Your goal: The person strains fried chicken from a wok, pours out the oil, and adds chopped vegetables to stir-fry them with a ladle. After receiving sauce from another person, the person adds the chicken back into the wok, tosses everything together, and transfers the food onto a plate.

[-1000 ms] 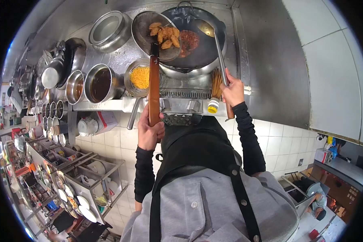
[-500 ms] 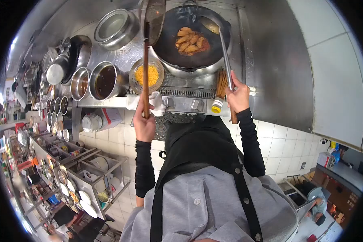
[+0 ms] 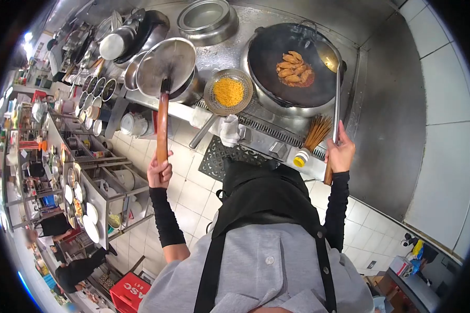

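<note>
My left hand (image 3: 160, 171) is closed round the wooden handle of a strainer (image 3: 178, 58), whose empty bowl hangs over the metal pots at the left of the stove. My right hand (image 3: 340, 152) grips a long-handled ladle (image 3: 328, 56), its bowl resting at the right inner side of the black wok (image 3: 269, 52). Browned fried pieces (image 3: 293, 68) lie in the wok on a reddish sauce. Between strainer and wok, a perforated skimmer (image 3: 214, 103) holds yellow bits (image 3: 228, 92).
A bamboo brush (image 3: 317, 133) lies at the stove's front edge, near a white cloth (image 3: 229, 130). Lidded metal pot (image 3: 206, 23) at the back. Stacked pans (image 3: 121, 44) stand at the left. Shelves with plates (image 3: 91, 229), a red crate (image 3: 129, 292) and people are at lower left.
The fried pieces went from the strainer into the wok. My left hand swung the emptied strainer left over the pots. The view has turned, and my right hand still holds the ladle.
</note>
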The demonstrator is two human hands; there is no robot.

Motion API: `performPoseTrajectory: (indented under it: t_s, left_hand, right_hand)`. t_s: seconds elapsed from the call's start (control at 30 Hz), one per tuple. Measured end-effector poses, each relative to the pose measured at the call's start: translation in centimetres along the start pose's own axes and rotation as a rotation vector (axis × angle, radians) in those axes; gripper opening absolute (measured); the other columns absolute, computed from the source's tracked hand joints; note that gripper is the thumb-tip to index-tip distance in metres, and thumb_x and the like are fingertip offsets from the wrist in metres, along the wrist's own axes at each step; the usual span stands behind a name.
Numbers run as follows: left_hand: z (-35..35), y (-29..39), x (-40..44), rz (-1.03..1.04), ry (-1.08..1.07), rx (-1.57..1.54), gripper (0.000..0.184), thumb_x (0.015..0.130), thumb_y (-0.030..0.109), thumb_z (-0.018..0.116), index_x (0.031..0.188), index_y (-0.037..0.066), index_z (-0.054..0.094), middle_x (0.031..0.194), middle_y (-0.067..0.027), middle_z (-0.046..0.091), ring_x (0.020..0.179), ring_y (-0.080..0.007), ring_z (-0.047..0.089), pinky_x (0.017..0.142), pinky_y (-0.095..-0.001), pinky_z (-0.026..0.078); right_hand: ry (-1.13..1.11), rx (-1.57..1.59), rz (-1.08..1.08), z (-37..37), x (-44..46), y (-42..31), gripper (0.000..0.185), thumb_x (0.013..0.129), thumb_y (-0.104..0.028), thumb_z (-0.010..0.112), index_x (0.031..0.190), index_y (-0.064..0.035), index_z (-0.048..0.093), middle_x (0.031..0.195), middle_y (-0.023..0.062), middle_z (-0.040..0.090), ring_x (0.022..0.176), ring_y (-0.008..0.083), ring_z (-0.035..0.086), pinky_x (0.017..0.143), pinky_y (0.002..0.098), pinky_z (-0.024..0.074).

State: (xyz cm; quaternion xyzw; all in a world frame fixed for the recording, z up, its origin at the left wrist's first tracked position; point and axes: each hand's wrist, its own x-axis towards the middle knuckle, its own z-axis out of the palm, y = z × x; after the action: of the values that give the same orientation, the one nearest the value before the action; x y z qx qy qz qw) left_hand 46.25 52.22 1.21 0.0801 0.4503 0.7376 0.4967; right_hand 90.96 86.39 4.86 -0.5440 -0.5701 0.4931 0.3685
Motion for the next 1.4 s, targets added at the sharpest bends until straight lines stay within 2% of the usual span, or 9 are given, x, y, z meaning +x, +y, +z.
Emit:
performPoseTrajectory:
  t_s: [0.27, 0.33, 0.4, 0.5, 0.73, 0.9, 1.13, 1.33, 1.4]
  left_hand:
    - [-10.4, -2.9, -0.4, 0.040, 0.246, 0.848, 0.078, 0.080, -0.007, 0.063, 0.152, 0.003, 0.035, 0.120, -0.0207, 0.065, 0.065, -0.0245, 0.068, 0.058, -0.0294, 0.055]
    - [-6.9, -2.7, 0.4, 0.528, 0.372, 1.686, 0.078, 0.075, -0.005, 0.068, 0.148, 0.004, 0.043, 0.133, -0.0196, 0.060, 0.121, -0.0339, 0.058, 0.104, -0.0429, 0.045]
    - [-2.0, -3.9, 3.4, 0.630, 0.313, 1.579, 0.074, 0.075, -0.004, 0.068, 0.146, 0.006, 0.048, 0.141, -0.0172, 0.055, 0.136, -0.0334, 0.046, 0.115, -0.0432, 0.033]
    - [-0.3, -13.3, 11.3, 0.323, -0.029, 0.921, 0.069, 0.090, 0.011, 0.070, 0.151, 0.002, 0.038, 0.153, -0.0184, 0.043, 0.142, -0.0285, 0.040, 0.115, -0.0403, 0.033]
    - [1.8, -22.9, 20.0, 0.311, 0.092, 1.558, 0.083, 0.072, 0.029, 0.088, 0.137, -0.004, 0.047, 0.134, -0.0261, 0.057, 0.125, -0.0369, 0.055, 0.105, -0.0430, 0.043]
    - [5.4, -18.5, 19.0, 0.015, 0.051, 1.449, 0.057, 0.077, 0.029, 0.083, 0.120, 0.000, 0.060, 0.107, -0.0167, 0.071, 0.097, -0.0320, 0.069, 0.091, -0.0377, 0.052]
    - [13.4, -9.7, 13.3, -0.627, -0.330, -0.295, 0.059, 0.096, 0.033, 0.047, 0.146, 0.002, 0.041, 0.136, -0.0275, 0.053, 0.128, -0.0442, 0.050, 0.099, -0.0644, 0.048]
    - [14.0, -14.4, 19.1, -0.697, -0.438, -0.292, 0.047, 0.096, 0.026, 0.050, 0.137, 0.003, 0.050, 0.119, -0.0245, 0.062, 0.094, -0.0333, 0.066, 0.067, -0.0374, 0.060]
    - [15.7, -16.9, 21.0, -0.516, -0.248, 0.219, 0.037, 0.095, 0.019, 0.051, 0.128, 0.004, 0.057, 0.109, -0.0139, 0.065, 0.082, -0.0256, 0.066, 0.062, -0.0314, 0.055]
  right_hand:
    - [-0.027, -0.030, -0.007, 0.9, 1.3, -0.9, 0.063, 0.085, 0.007, 0.056, 0.146, -0.0033, 0.047, 0.076, 0.0058, 0.065, 0.040, 0.0090, 0.053, 0.036, 0.0273, 0.0427]
    - [-0.024, -0.036, -0.024, 0.9, 1.2, -1.0, 0.064, 0.085, 0.006, 0.057, 0.147, -0.0040, 0.047, 0.076, 0.0061, 0.065, 0.040, 0.0089, 0.052, 0.035, 0.0272, 0.0427]
    - [-0.015, -0.052, 0.003, 1.0, 0.9, -1.0, 0.063, 0.085, 0.004, 0.058, 0.146, -0.0045, 0.048, 0.076, 0.0061, 0.066, 0.040, 0.0088, 0.051, 0.036, 0.0284, 0.0436]
    - [0.026, -0.037, -0.010, 1.2, 0.8, -0.4, 0.064, 0.082, 0.005, 0.057, 0.145, -0.0028, 0.049, 0.079, 0.0076, 0.069, 0.041, 0.0103, 0.053, 0.037, 0.0298, 0.0453]
    - [0.022, -0.129, -0.006, 1.0, 0.1, -1.4, 0.064, 0.079, 0.003, 0.057, 0.142, 0.0023, 0.050, 0.079, 0.0112, 0.071, 0.042, 0.0125, 0.058, 0.037, 0.0294, 0.0461]
    - [0.013, -0.394, -0.130, 1.2, 4.1, 1.5, 0.063, 0.069, -0.013, 0.064, 0.129, 0.0034, 0.060, 0.073, 0.0283, 0.063, 0.063, 0.0346, 0.068, 0.069, 0.0411, 0.0553]
    - [-0.080, -0.677, -0.289, 6.1, 13.2, 3.0, 0.062, 0.072, -0.008, 0.061, 0.133, 0.0011, 0.058, 0.095, 0.0313, 0.067, 0.091, 0.0474, 0.065, 0.088, 0.0495, 0.0514]
    - [-0.311, -1.017, -0.539, 3.4, 8.9, 4.4, 0.073, 0.076, -0.003, 0.058, 0.147, -0.0079, 0.043, 0.096, 0.0248, 0.062, 0.088, 0.0441, 0.065, 0.079, 0.0497, 0.0542]
    - [-0.273, -0.941, -0.473, 1.5, 4.1, 2.8, 0.077, 0.078, -0.002, 0.057, 0.151, -0.0066, 0.035, 0.101, 0.0244, 0.059, 0.088, 0.0436, 0.065, 0.078, 0.0488, 0.0547]
